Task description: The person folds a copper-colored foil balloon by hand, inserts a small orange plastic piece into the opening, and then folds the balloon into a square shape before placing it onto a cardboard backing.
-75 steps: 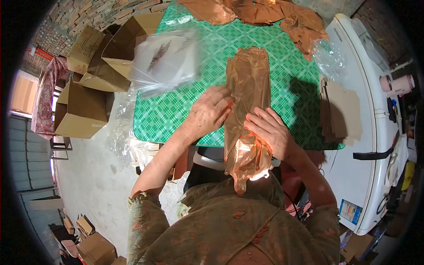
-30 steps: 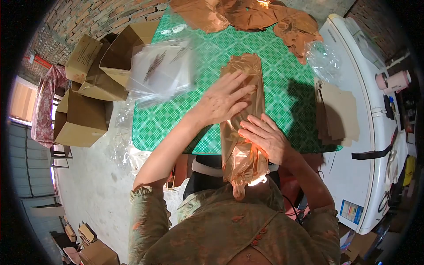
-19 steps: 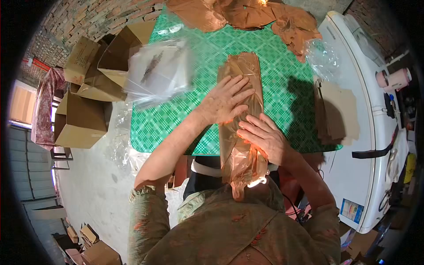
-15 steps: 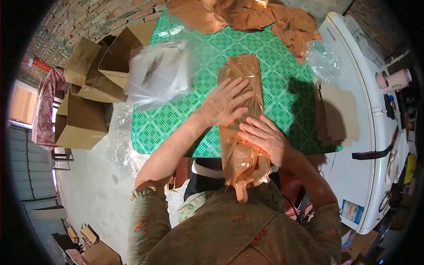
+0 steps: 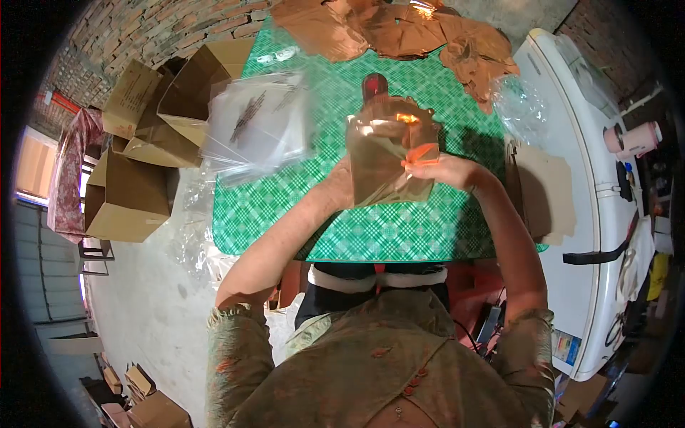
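Note:
A shiny, see-through copper-coloured foil piece, folded into a compact shape, is over the middle of the green plaid table. My left hand is at its left edge, its fingers hidden behind the foil. From the right, my right hand pinches the foil near its right edge, thumb and fingertips together. Just beyond the foil's far edge lies a small dark red object.
Clear plastic bags are stacked on the table's left side. More copper foil covers the far edge, with a crumpled clear bag beside it. Cardboard sheets lean against a white refrigerator. Open cardboard boxes stand at left.
The long foil strip, which hung over the near table edge under my flat hands, is now folded shorter and farther forward. My right hand has moved up to its edge; the red object now shows.

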`<state>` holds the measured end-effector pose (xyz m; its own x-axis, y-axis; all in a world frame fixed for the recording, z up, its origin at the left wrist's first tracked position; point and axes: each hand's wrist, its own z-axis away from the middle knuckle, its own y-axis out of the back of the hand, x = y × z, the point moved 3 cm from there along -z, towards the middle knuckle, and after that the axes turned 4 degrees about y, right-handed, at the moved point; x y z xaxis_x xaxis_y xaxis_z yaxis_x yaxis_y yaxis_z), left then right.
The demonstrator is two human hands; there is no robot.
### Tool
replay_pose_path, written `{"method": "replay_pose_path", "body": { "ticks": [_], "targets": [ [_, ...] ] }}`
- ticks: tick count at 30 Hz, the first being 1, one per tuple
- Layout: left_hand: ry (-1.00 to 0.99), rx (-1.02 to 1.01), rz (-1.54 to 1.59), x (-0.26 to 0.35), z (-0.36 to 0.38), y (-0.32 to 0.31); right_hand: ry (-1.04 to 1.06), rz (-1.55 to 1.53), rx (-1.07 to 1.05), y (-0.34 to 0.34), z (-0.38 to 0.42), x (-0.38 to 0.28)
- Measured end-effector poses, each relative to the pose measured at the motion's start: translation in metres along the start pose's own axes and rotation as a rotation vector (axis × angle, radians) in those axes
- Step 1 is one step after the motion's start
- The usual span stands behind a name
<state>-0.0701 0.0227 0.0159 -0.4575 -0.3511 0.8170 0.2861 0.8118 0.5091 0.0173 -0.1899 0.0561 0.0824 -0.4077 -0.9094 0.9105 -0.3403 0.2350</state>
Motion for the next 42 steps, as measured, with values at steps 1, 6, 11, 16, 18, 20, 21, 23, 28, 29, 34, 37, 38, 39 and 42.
{"method": "replay_pose_path", "body": {
  "ticks": [1, 6, 11, 16, 18, 20, 21, 23, 28, 29, 34, 37, 38, 39, 42],
  "targets": [
    [-0.072, 0.003, -0.234, 0.013, -0.002, 0.005, 0.023, -0.016, 0.014, 0.004, -0.005, 0.010],
    [-0.099, -0.049, -0.650, 0.048, -0.011, 0.022, -0.025, -0.607, 0.024, 0.003, -0.014, 0.029],
    [0.179, 0.071, -0.005, 0.045, -0.008, 0.034, -0.033, -0.663, 0.058, 0.002, -0.012, 0.015],
    [0.020, 0.204, -0.244, 0.031, 0.003, 0.049, 0.022, -0.724, -0.012, 0.000, -0.013, 0.010],
    [0.139, 0.189, -0.155, 0.025, 0.019, 0.050, 0.001, -0.671, 0.059, 0.000, -0.014, 0.011],
    [0.137, 0.165, -0.133, 0.030, 0.037, 0.054, -0.039, -0.636, 0.115, -0.002, -0.014, 0.007],
    [0.136, 0.152, -0.122, 0.033, 0.045, 0.053, -0.070, -0.628, 0.135, -0.003, -0.012, 0.000],
    [0.152, 0.152, -0.232, 0.040, 0.059, 0.051, -0.092, -0.637, 0.171, -0.007, -0.010, -0.005],
    [0.168, 0.276, -0.387, 0.048, 0.073, 0.035, -0.053, -0.658, 0.158, -0.008, -0.010, -0.009],
    [0.171, 0.295, -0.397, 0.049, 0.073, 0.034, -0.057, -0.652, 0.150, -0.008, -0.010, -0.010],
    [0.185, 0.273, -0.437, 0.042, 0.069, 0.033, -0.099, -0.571, 0.173, -0.005, -0.012, -0.019],
    [0.170, 0.291, -0.426, 0.043, 0.066, 0.033, -0.093, -0.362, 0.207, -0.004, -0.010, -0.030],
    [0.170, 0.293, -0.418, 0.043, 0.065, 0.033, -0.077, -0.279, 0.198, -0.002, -0.010, -0.031],
    [0.167, 0.306, -0.420, 0.043, 0.065, 0.032, -0.061, -0.196, 0.188, 0.002, -0.012, -0.031],
    [0.174, 0.335, -0.415, 0.040, 0.064, 0.031, 0.144, 0.047, 0.210, 0.009, -0.018, -0.023]
  ]
}}
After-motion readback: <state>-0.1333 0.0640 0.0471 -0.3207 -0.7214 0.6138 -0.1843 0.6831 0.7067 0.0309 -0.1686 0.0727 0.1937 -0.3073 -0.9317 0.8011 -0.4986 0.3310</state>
